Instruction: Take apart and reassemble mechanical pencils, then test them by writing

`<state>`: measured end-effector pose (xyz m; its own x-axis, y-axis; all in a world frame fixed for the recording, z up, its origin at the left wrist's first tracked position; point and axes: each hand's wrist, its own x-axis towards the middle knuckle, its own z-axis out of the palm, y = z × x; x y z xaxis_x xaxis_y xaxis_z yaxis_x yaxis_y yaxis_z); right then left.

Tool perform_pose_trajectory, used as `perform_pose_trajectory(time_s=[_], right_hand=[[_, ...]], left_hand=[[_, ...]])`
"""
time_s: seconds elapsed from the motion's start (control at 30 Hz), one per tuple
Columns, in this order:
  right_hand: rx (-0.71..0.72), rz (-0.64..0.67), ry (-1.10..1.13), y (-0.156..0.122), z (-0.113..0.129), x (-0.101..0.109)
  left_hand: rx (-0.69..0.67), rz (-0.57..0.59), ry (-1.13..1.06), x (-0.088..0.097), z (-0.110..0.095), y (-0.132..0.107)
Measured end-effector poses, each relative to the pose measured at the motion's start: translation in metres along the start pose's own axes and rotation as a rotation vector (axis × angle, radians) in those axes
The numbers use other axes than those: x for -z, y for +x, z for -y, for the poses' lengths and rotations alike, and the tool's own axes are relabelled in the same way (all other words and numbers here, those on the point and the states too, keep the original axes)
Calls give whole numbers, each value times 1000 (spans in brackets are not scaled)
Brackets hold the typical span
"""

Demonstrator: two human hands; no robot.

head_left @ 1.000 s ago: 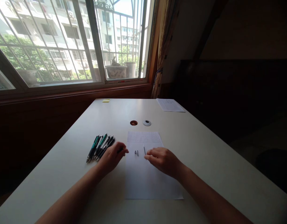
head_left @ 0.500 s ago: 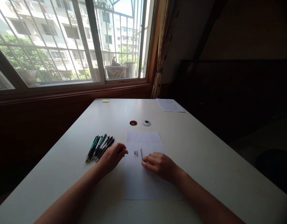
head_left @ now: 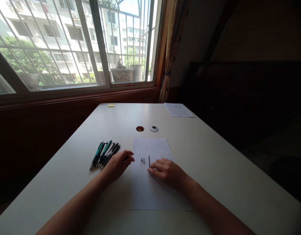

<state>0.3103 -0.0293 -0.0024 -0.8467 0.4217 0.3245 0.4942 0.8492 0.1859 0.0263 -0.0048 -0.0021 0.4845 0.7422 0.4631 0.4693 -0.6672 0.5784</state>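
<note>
My left hand [head_left: 118,164] rests on the white table [head_left: 209,156], fingers curled around a dark pen barrel [head_left: 126,158] whose tip pokes out toward the paper. Beside it to the left lies a bunch of several pens [head_left: 105,154], black and teal. My right hand [head_left: 166,171] lies on a white sheet of paper [head_left: 151,178], fingertips pinching a thin dark refill [head_left: 149,160] that points away from me. Two tiny pen parts [head_left: 142,160] sit on the sheet between my hands.
A round cable hole [head_left: 140,129] and its white cap [head_left: 154,129] lie beyond the sheet. A second sheet of paper [head_left: 178,110] and a yellow sticky note [head_left: 111,105] sit at the far edge, under a large window [head_left: 74,42].
My right hand drew back toward me and leftward with the thin refill, which now lies close to the two small parts. My left hand stayed where it was.
</note>
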Motion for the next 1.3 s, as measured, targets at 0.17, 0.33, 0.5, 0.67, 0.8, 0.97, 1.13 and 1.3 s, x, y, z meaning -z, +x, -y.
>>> perform_pose_trajectory(time_s=[0.17,0.33,0.5,0.67,0.8,0.97,1.13,1.3], right_hand=[[-18,2,27,-1,-1,-2],[-12,14,44,-1,-1,-2],[-15,-10,58,0,-1,-2],[-20,-28,69,1,-2,-3],[-27,-40,73,1,-2,-3],[-27,-36,78,-1,-4,-6],[-87,-107,97,-4,-4,-7],[-159,-171,160,-1,-3,-3]], left_hand=[[-8,3,2,0,-1,-1],[1,6,17,0,0,0],[8,5,27,0,-1,0],[3,5,28,0,-1,0],[4,-5,34,0,-1,0],[6,-13,9,-2,1,-1],[-23,0,-98,-3,3,-3],[-33,3,-110,-3,2,-4]])
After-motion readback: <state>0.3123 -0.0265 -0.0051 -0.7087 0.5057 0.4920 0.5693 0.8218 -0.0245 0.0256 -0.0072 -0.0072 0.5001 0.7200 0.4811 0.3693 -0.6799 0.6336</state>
